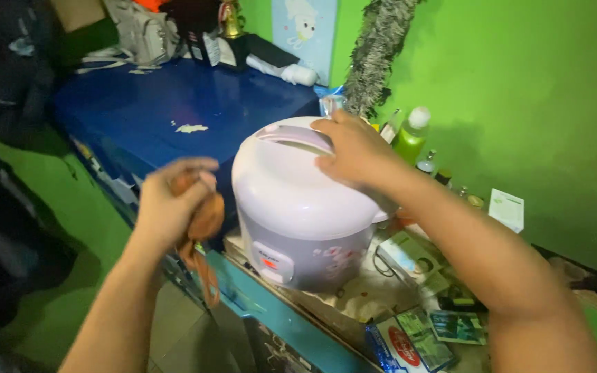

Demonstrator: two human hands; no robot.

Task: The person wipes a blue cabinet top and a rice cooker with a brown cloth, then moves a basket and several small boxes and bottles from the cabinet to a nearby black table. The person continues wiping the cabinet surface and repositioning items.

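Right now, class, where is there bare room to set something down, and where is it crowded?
Bare room: the blue top, between the rice cooker and the bags at its far end. Crowded: the shelf right of the cooker, packed with bottles and boxes. The right hand rests on the cooker lid; the left hand holds a brown cloth.

blue-red packet (409,345), white carton (506,209); green bottle (409,138)

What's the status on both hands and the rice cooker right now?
Right hand flat on the rice cooker lid, grip open. Left hand grip shut on orange cloth. Lid closed. Green bottle behind, clear of the hands.
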